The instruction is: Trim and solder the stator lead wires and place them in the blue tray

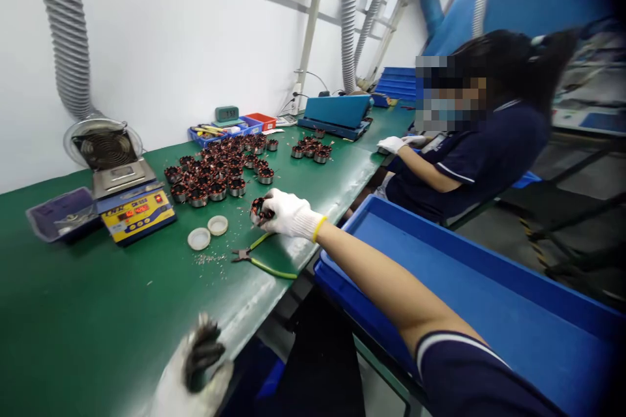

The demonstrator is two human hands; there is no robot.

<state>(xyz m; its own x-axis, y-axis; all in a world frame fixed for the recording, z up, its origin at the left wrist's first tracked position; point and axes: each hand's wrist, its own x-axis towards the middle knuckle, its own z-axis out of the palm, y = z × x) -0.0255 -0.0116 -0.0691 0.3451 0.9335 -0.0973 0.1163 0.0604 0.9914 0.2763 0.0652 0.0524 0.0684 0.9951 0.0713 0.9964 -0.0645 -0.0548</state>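
1. Right hand (pixel 293 215), centre of the frame: gloved fingers closed around a copper-wound ring (pixel 257 211), above the tabletop (pixel 161 306).
2. Left hand (pixel 188 374), bottom left: half open, fingers curled, holding nothing that shows.
3. Green-handled cutters (pixel 267 267) lie just below the ring, mid-frame.
4. More wound rings (pixel 215 172) crowd together left of upper centre.

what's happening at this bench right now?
The person's gloved right hand has a copper-wound stator in its grip, over the green workbench. The gloved left hand is near the bench's front edge, fingers loosely curled, with nothing visible in it. Green-handled cutters lie open on the bench beside the right hand. More stators are clustered farther back. A co-worker sits farther along the bench.
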